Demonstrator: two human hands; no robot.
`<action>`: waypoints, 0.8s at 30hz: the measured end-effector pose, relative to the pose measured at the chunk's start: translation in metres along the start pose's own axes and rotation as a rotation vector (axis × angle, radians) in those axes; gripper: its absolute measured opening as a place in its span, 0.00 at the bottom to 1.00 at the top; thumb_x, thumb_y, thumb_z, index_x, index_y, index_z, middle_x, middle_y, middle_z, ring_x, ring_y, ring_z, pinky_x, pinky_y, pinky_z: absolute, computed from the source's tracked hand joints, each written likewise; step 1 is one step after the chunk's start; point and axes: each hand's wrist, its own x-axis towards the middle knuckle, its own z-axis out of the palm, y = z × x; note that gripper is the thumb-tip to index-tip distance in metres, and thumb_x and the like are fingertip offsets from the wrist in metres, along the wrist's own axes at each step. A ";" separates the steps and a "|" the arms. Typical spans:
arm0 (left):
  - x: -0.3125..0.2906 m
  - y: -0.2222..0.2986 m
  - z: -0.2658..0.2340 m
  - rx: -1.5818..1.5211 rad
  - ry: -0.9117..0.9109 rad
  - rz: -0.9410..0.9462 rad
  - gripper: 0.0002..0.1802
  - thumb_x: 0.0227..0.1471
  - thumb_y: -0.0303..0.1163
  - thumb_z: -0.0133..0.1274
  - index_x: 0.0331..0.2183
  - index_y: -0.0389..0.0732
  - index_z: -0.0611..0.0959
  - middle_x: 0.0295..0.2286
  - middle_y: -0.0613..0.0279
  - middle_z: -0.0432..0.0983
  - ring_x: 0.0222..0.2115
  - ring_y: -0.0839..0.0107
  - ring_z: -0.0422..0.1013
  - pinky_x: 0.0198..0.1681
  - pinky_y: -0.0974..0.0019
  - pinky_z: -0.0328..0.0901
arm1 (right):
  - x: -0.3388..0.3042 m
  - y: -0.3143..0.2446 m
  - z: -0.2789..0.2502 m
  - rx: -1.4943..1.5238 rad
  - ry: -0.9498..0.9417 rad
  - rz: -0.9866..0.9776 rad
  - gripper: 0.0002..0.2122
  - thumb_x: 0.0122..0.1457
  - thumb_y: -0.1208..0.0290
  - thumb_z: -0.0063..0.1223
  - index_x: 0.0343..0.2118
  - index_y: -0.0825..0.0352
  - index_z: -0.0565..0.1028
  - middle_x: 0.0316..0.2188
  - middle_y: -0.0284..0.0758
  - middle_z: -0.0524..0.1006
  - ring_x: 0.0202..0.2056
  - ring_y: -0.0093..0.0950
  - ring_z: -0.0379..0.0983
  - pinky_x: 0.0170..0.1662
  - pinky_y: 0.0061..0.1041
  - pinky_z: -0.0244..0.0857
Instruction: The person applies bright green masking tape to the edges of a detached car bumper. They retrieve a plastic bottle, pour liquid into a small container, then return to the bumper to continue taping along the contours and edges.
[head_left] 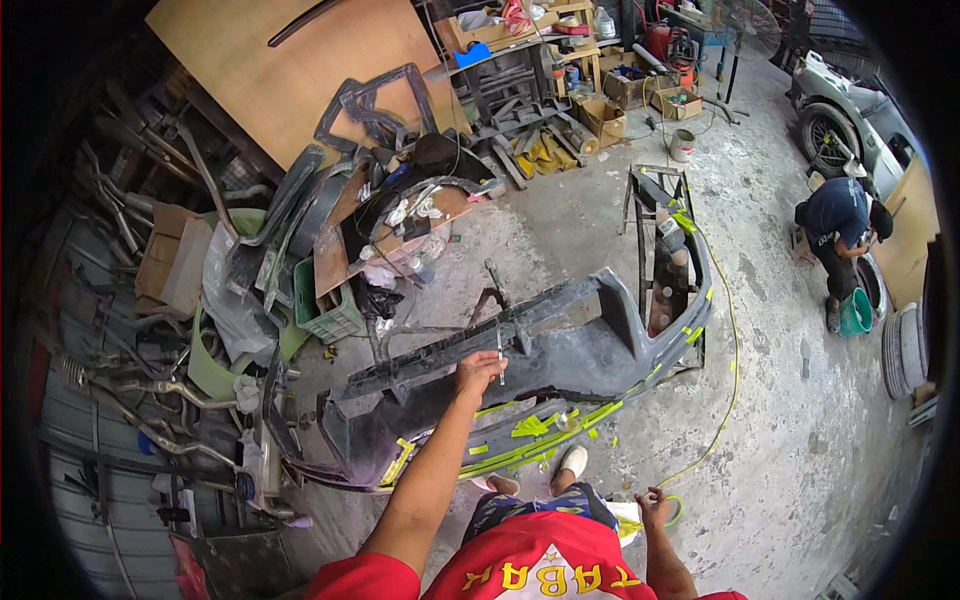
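My left hand (478,374) is closed round a thin, whitish stick-like tool (502,358), held upright over the bumper; its exact kind is too small to tell. Below it lies a dark grey car bumper (590,345), raised off the floor, with strips of yellow-green masking tape (545,440) along its near edge and right end. Low beside my right leg, my right hand (654,508) has its fingers curled at a yellow-green ring that looks like a roll of tape (678,512). A small round cup (568,422) sits on the bumper's near edge.
Exhaust pipes (180,390) and car parts crowd the left, beside a green crate (330,312). A yellow hose (737,370) crosses the concrete floor. A person (842,225) bends over near a teal bucket (856,313) and a car (850,120) at right. Loaded shelves (520,60) stand behind.
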 end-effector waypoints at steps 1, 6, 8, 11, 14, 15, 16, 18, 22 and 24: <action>0.005 -0.001 0.004 0.003 -0.004 0.006 0.19 0.45 0.28 0.71 0.41 0.39 0.84 0.36 0.63 0.85 0.31 0.80 0.76 0.31 0.76 0.66 | -0.001 0.003 0.000 0.006 0.005 0.000 0.26 0.42 0.59 0.78 0.44 0.63 0.81 0.35 0.41 0.79 0.40 0.40 0.75 0.44 0.38 0.68; 0.023 -0.002 0.025 0.088 -0.003 -0.017 0.19 0.44 0.28 0.71 0.40 0.40 0.84 0.35 0.63 0.85 0.31 0.79 0.76 0.33 0.74 0.67 | -0.004 0.003 0.003 0.007 0.034 0.040 0.26 0.42 0.60 0.78 0.43 0.65 0.80 0.35 0.41 0.79 0.39 0.38 0.75 0.43 0.37 0.68; 0.028 -0.002 0.030 0.096 -0.018 -0.021 0.19 0.44 0.27 0.71 0.40 0.40 0.84 0.35 0.63 0.85 0.31 0.78 0.77 0.33 0.73 0.67 | -0.004 0.001 0.005 0.031 0.037 0.056 0.26 0.42 0.60 0.78 0.44 0.66 0.80 0.34 0.41 0.78 0.38 0.38 0.75 0.43 0.36 0.68; 0.035 -0.006 0.037 0.073 -0.021 -0.005 0.19 0.44 0.25 0.70 0.40 0.38 0.84 0.35 0.60 0.85 0.32 0.75 0.77 0.36 0.72 0.68 | -0.002 0.001 0.006 0.020 0.061 0.008 0.25 0.43 0.60 0.76 0.44 0.63 0.81 0.34 0.40 0.79 0.37 0.37 0.76 0.42 0.35 0.69; 0.046 -0.018 0.030 0.072 -0.021 0.046 0.20 0.42 0.23 0.70 0.40 0.35 0.83 0.34 0.56 0.84 0.32 0.72 0.78 0.37 0.70 0.70 | -0.001 -0.009 0.009 0.042 0.022 0.007 0.25 0.43 0.60 0.76 0.44 0.64 0.80 0.35 0.40 0.79 0.38 0.37 0.76 0.42 0.35 0.69; 0.049 -0.020 0.033 0.086 -0.021 0.043 0.20 0.42 0.23 0.70 0.40 0.34 0.83 0.34 0.55 0.84 0.32 0.71 0.78 0.37 0.69 0.71 | 0.000 -0.009 0.008 0.032 0.032 0.009 0.25 0.43 0.61 0.76 0.44 0.65 0.80 0.34 0.41 0.79 0.38 0.37 0.75 0.42 0.36 0.68; 0.051 -0.022 0.035 0.099 -0.019 0.040 0.20 0.42 0.23 0.70 0.40 0.33 0.83 0.33 0.55 0.84 0.32 0.70 0.78 0.38 0.68 0.71 | 0.001 -0.009 0.007 0.023 0.042 0.011 0.25 0.44 0.61 0.76 0.44 0.67 0.79 0.34 0.41 0.79 0.37 0.38 0.75 0.43 0.37 0.68; 0.056 -0.024 0.036 0.127 -0.004 0.045 0.21 0.42 0.23 0.70 0.40 0.33 0.83 0.33 0.55 0.84 0.32 0.70 0.78 0.37 0.67 0.71 | 0.002 -0.009 0.006 0.043 0.045 0.016 0.25 0.44 0.61 0.76 0.44 0.67 0.80 0.34 0.42 0.79 0.37 0.38 0.75 0.43 0.37 0.68; 0.055 -0.028 0.033 0.169 0.029 0.068 0.21 0.42 0.24 0.70 0.40 0.32 0.83 0.33 0.55 0.84 0.31 0.70 0.78 0.37 0.67 0.71 | 0.004 -0.007 0.006 0.050 0.051 0.014 0.24 0.43 0.62 0.76 0.43 0.67 0.80 0.35 0.43 0.80 0.38 0.39 0.76 0.43 0.37 0.69; 0.053 -0.026 0.034 0.156 0.034 0.057 0.20 0.43 0.25 0.70 0.40 0.32 0.82 0.33 0.56 0.83 0.31 0.70 0.78 0.37 0.67 0.71 | 0.006 -0.007 0.007 0.045 0.045 0.015 0.24 0.43 0.62 0.76 0.43 0.67 0.80 0.35 0.43 0.80 0.38 0.39 0.76 0.43 0.37 0.69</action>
